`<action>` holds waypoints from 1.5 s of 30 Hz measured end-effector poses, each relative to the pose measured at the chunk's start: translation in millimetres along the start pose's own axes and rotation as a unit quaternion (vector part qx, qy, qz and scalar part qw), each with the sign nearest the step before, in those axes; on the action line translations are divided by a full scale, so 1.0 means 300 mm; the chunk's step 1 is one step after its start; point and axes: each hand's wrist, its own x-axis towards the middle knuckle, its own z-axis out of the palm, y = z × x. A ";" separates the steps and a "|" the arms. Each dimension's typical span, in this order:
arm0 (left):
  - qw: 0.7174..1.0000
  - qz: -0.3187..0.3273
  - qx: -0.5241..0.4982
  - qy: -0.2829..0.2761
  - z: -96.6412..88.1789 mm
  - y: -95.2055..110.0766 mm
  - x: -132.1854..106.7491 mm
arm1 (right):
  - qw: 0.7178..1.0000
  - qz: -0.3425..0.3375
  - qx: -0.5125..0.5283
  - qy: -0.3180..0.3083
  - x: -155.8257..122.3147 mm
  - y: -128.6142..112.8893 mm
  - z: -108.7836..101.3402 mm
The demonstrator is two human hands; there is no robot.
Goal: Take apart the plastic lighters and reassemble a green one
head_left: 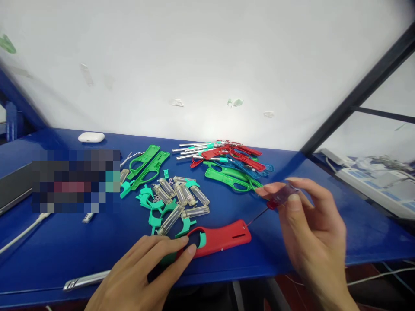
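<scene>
My left hand (145, 270) rests on the near part of the blue table (65, 246), fingers pressing down the handle end of a red plastic lighter body (222, 238) with a teal trigger. My right hand (308, 229) pinches a small screwdriver (280, 196) with a clear reddish handle. Its thin shaft slants down toward the red body's right end. Just beyond the red body lies a heap of teal triggers and several clear tubes (177, 198).
Green shell halves (147, 166) lie left of centre. A pile of red, green and blue lighter bodies with metal nozzles (227, 162) lies at the back. A white earbud case (91, 137) sits far left. A metal strip (86, 280) lies at the front edge.
</scene>
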 end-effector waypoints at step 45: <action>1.000 0.001 0.008 -0.006 -0.005 -0.008 -0.004 | 0.995 -0.080 -0.049 0.038 0.007 -0.022 0.020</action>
